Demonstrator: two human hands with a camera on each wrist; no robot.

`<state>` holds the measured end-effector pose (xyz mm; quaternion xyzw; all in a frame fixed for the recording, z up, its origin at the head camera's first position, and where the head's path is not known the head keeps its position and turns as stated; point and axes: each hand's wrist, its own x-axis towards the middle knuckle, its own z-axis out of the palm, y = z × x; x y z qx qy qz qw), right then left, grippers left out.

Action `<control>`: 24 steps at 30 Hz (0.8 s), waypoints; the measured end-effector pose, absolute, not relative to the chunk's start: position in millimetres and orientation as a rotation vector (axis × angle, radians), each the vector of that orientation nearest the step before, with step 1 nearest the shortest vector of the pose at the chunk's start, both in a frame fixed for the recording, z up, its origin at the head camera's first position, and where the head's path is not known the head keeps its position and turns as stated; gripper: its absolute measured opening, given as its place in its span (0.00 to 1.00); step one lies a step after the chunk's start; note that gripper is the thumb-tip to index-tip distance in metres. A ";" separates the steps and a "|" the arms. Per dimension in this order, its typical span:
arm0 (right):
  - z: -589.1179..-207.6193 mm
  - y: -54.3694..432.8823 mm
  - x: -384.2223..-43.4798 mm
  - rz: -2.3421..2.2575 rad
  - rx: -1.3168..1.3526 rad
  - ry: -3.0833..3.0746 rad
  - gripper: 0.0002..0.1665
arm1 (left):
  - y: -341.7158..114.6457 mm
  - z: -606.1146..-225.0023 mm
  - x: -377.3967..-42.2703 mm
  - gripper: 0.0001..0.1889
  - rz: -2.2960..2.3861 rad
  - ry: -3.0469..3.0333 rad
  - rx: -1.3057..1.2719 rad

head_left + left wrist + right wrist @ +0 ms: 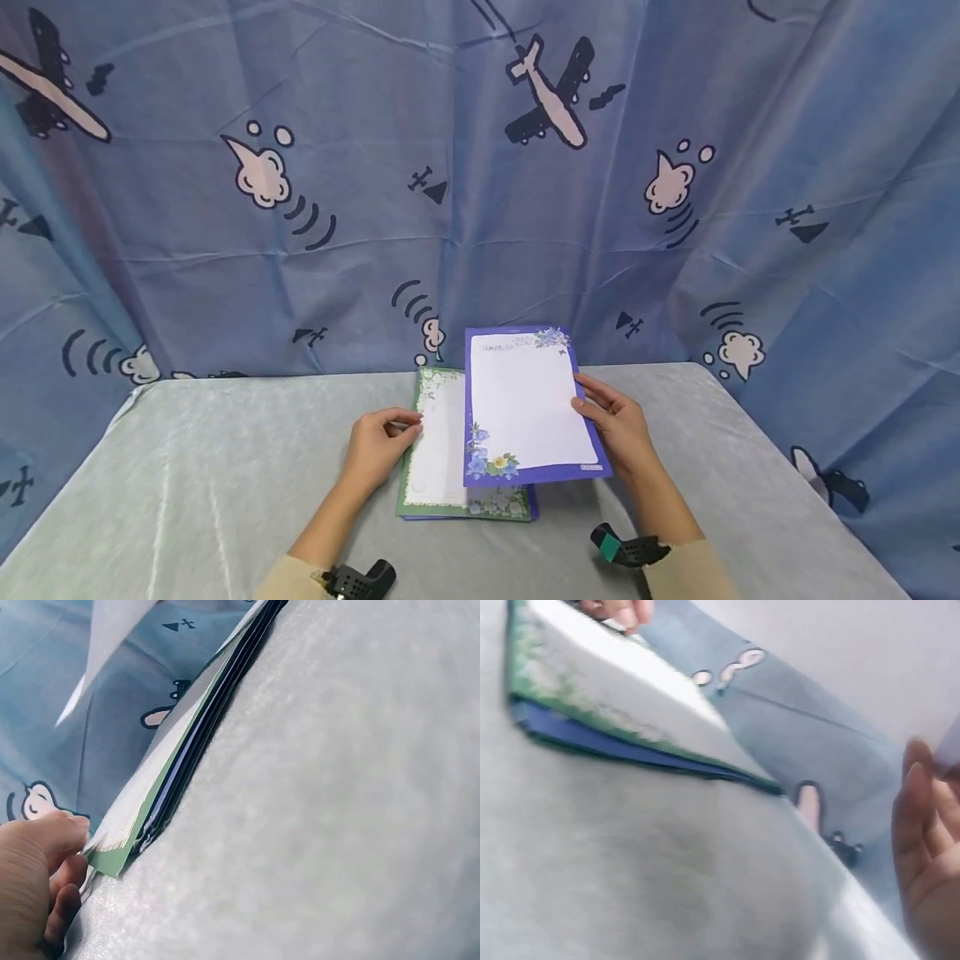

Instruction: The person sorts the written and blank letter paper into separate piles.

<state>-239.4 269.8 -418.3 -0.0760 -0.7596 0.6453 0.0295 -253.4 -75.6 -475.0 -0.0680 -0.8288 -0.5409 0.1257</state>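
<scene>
My right hand [626, 429] holds a purple-bordered sheet of letter paper [528, 400] by its right edge, thumb on the front and fingers behind. Blue and yellow flowers decorate the sheet's corners, and its lower part overlaps the stack in the head view. Under it lies a green-bordered sheet of letter paper [438, 450] with a floral edge, on top of a stack [196, 742] whose layered green and blue edges show in the left wrist view. My left hand [375, 450] pinches the green-bordered sheet at its left edge. Part of that sheet is hidden by the raised one.
A pale plush cloth [202, 467] covers the table. Behind it hangs a blue curtain [360, 183] printed with planes and clouds, close to the table's back edge. Black wrist cameras [360, 581] sit on both forearms.
</scene>
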 end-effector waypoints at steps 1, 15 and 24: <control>-415.8 273.8 -238.8 1.985 -0.254 -2.345 0.36 | -75.7 -474.8 -253.6 0.06 -1.569 -2.417 -0.199; -401.4 322.6 -230.2 1.971 -0.361 -2.325 0.40 | -76.7 -473.6 -251.8 0.10 -1.468 -2.464 -0.190; -422.6 340.3 -232.2 1.934 -0.436 -2.423 0.43 | -76.7 -473.3 -250.5 0.12 -1.451 -2.485 -0.185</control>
